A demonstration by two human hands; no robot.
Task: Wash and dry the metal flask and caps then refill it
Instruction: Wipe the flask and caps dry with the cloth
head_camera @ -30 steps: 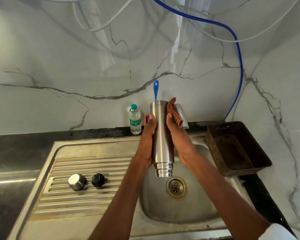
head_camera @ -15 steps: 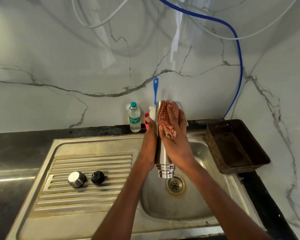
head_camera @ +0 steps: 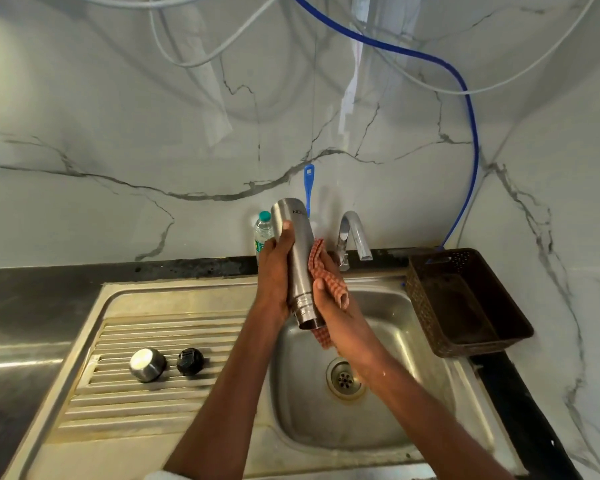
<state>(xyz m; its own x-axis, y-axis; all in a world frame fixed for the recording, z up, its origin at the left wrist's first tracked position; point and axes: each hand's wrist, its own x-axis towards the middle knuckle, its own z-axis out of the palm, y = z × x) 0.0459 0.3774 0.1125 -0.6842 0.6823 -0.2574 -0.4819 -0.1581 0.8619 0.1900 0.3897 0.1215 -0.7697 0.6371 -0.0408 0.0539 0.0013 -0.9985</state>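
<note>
1. The metal flask [head_camera: 293, 251] is held upside down over the sink basin [head_camera: 378, 410], its open mouth pointing down toward the drain [head_camera: 343, 377] and its base tilted up and a little to the left, in front of the marble wall.
2. The left hand [head_camera: 274, 271] grips the flask along its left side, fingers curled round the body and reaching up toward the base.
3. The right hand [head_camera: 333, 306] is closed on a red checked cloth [head_camera: 328, 271], pressing it against the right side of the flask near the threaded neck; one end of the cloth hangs just below the flask's mouth.
4. On the ribbed draining board [head_camera: 136, 403] to the left of the basin sit the two caps, side by side but not touching: a shiny steel cap [head_camera: 147, 364] and, to its right, a black inner cap [head_camera: 190, 361].
5. A chrome tap [head_camera: 354, 233] stands behind the basin, just right of the hands.
6. A small plastic water bottle [head_camera: 262, 233] with a green top stands on the dark bench [head_camera: 49, 292] against the wall, partly hidden by the left hand.
7. A blue brush handle [head_camera: 308, 188] pokes up behind the flask.
8. A dark brown plastic basket [head_camera: 471, 348] rests on the bench right of the sink.
9. A blue hose [head_camera: 471, 133] runs down the wall to the basket's back corner.
</note>
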